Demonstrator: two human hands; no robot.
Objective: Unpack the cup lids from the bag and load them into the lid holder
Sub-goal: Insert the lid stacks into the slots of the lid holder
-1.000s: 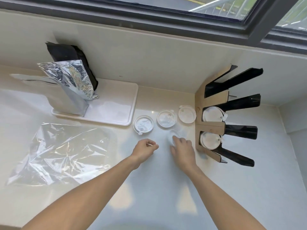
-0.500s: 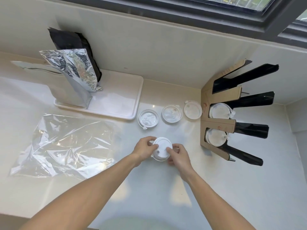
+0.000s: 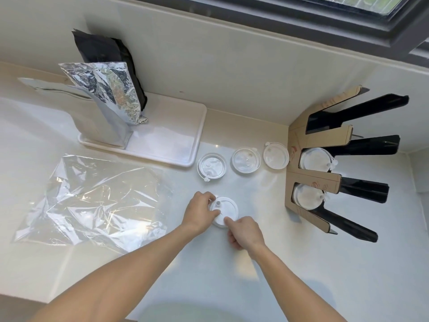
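A white lid is gripped btwn both hands above the counter: left hand pinches its left edge, right hand its near edge. Beyond the grip, 3 lids lie in a row. Right of it stands the holder, w/ lids in 2 slots. The bag lies flat to the left.
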